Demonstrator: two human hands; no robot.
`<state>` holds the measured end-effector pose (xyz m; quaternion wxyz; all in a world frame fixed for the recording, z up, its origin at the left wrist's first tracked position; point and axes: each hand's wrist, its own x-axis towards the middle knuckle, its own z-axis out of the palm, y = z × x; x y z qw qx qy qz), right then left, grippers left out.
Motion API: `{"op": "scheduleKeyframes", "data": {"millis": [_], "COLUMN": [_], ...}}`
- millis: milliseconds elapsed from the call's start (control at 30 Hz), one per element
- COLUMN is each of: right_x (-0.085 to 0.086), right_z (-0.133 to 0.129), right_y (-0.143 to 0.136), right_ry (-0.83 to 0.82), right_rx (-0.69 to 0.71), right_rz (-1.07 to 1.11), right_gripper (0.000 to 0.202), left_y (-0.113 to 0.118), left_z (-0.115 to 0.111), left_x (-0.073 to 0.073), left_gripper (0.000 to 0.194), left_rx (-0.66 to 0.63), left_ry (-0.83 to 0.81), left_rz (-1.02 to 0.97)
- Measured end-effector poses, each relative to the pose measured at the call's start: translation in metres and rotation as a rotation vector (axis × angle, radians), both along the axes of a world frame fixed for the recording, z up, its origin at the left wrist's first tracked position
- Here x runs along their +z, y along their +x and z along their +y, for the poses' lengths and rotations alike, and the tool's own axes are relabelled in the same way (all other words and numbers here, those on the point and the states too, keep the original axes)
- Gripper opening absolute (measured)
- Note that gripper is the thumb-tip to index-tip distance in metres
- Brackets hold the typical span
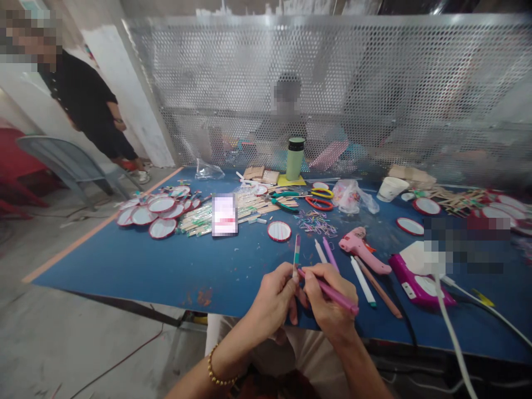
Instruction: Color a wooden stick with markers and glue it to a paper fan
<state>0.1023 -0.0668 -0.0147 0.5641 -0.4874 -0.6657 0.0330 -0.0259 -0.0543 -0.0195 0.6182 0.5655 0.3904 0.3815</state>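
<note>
My left hand [276,296] pinches a flat stick [296,252] upright, its upper part showing purple, white and green bands. In my right hand [332,296] is a pink marker [338,297], its tip end against the stick near my left fingertips. Just beyond my hands lie a white marker [320,251] and a purple marker [330,255]. To the right of them are a white pen with a green end [363,281] and a brown pen [380,288]. A round white disc with a red rim [279,231] lies ahead.
Red-rimmed discs [162,228] and sticks [197,221] cover the left back. Pliers [286,205], a green bottle [295,160], a pink glue gun [363,249], a magenta power strip [419,288] and a white cable [446,332] are around. A person [83,94] stands at left.
</note>
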Motion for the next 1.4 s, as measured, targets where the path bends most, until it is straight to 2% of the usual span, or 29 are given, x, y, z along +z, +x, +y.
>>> {"op": "scheduleKeyframes", "data": {"millis": [200,500,767,1033,1400], "right_x": [-0.0011,0.0005,0.0011,-0.0022,-0.0011], "right_z": [0.0006,0.0020,-0.0004,-0.0005,0.0011], "right_y": [-0.0007,-0.0018,-0.0005,-0.0014,-0.0001], "right_ry": [-0.013,0.053,0.021,0.006,0.069], "right_rx": [0.044,0.007,-0.012,0.061,-0.008], "right_rz": [0.017,0.005,0.008,0.018,-0.039], "right_gripper": [0.019,0.021,0.021,0.017,0.020], "left_y": [-0.0007,0.0000,-0.0013,-0.0003,-0.0013], "left_z": [0.0001,0.0004,-0.0001,-0.0007,-0.0007], "left_x": [-0.0022,-0.0005,-0.0026,-0.0030,-0.0021], "left_gripper": [0.038,0.039,0.040,0.037,0.036], "left_rx": [0.004,0.003,0.000,0.002,0.011], "left_ry": [0.002,-0.010,-0.002,0.031,0.014], "left_rz": [0.012,0.029,0.026,0.022,0.041]}}
